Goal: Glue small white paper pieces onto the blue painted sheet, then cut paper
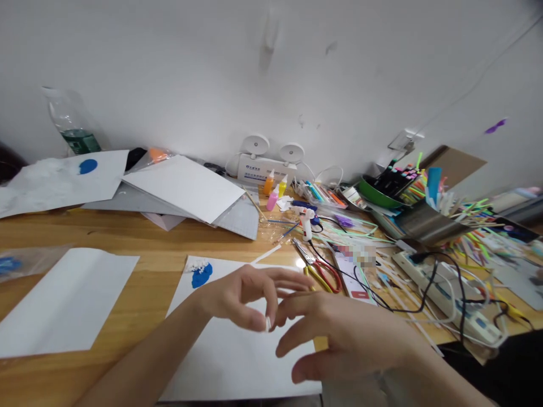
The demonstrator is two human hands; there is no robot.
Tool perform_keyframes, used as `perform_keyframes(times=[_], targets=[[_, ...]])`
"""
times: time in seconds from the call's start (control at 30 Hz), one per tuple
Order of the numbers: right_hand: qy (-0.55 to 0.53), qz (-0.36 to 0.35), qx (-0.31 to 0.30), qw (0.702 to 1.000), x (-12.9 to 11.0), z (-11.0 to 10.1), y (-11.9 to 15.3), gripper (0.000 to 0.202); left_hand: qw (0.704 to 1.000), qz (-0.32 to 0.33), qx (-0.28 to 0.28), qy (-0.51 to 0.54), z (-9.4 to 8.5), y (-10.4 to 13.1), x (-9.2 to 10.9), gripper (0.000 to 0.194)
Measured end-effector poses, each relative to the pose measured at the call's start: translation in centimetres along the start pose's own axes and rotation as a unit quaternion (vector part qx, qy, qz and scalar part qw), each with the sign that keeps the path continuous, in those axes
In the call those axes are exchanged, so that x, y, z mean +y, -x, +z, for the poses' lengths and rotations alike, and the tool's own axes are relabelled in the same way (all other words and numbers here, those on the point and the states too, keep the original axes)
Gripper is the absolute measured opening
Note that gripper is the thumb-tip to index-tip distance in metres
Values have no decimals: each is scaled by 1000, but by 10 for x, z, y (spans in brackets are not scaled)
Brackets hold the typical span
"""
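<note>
My left hand [248, 294] is over a white sheet of paper [229, 362], its thumb and forefinger pinched on a tiny white piece [267, 324] whose kind I cannot make out. Close against it from the right comes my right hand [326, 333], with thumb and fingers apart and nothing seen between them. A right fingertip is right beside the white piece; whether it touches is unclear. At the sheet's upper left lies a blue patch [202, 276], topped with small white bits [198, 264].
Right of the paper lie pliers [316, 268], a phone [352, 277] and a glue gun [306, 220]. Cables cross a power strip [449, 302]. Small bottles [272, 198] stand by the wall. White boards [190, 186] and another sheet [72, 299] lie on the left.
</note>
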State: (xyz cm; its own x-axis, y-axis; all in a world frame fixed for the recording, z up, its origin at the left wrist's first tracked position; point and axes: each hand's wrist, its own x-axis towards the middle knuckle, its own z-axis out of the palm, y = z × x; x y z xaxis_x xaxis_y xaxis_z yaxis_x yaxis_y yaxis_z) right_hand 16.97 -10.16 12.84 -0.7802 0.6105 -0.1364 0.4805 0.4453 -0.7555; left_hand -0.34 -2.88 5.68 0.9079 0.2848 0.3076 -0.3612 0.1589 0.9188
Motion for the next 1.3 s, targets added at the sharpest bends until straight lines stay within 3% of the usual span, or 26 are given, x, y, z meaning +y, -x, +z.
perform_keyframes(times=[0.1,0.17,0.2,0.23,0.27,0.3,0.33,0.37,0.4,0.47,0.5,0.53,0.57,0.63,0.73,0.87,1.0,1.13,1.3], targets=[[-45,11,-43,998,21,-9,7,30,997,-26,-35,-68,0,0,4,1],[-50,33,-48,997,43,-23,20,29,993,-33,-44,-100,-3,1,5,5],[-20,56,-7,998,55,-31,29,27,992,-38,-48,-111,-5,2,5,6],[37,102,83,991,66,-40,39,24,991,-41,-49,-119,-6,2,5,6],[116,162,216,956,75,-48,50,22,990,-43,-48,-125,-8,3,5,6],[193,200,338,899,82,-56,62,20,990,-43,-42,-129,-9,4,5,6],[225,220,400,861,86,-62,73,21,990,-43,-34,-132,-11,4,4,5],[223,228,423,848,88,-67,83,20,990,-42,-25,-134,-12,5,3,5],[171,221,416,865,89,-70,91,23,990,-39,-17,-135,-13,5,3,4],[16,131,308,942,92,-69,96,51,991,-32,-1,-133,-14,5,1,3],[-4,120,270,955,96,-66,93,48,991,-27,7,-131,-15,5,1,3],[28,156,271,949,104,-62,86,29,991,-23,13,-129,-16,5,0,3],[91,184,324,924,115,-56,76,23,992,-21,17,-127,-17,5,0,4],[171,243,401,867,143,-46,51,39,992,-21,23,-125,-19,5,-1,3],[200,340,448,802,187,-36,14,48,992,-15,40,-119,-20,5,-4,1],[212,365,464,779,226,-41,-16,42,988,-21,79,-132,-17,12,-8,2],[192,377,476,771,246,-51,-27,29,982,-40,105,-150,-10,27,-13,2],[152,363,507,767,250,-56,-24,28,980,-50,128,-145,-8,39,-19,2],[97,311,594,735,236,-66,-4,34,978,-34,164,-123,-13,39,-26,4]])
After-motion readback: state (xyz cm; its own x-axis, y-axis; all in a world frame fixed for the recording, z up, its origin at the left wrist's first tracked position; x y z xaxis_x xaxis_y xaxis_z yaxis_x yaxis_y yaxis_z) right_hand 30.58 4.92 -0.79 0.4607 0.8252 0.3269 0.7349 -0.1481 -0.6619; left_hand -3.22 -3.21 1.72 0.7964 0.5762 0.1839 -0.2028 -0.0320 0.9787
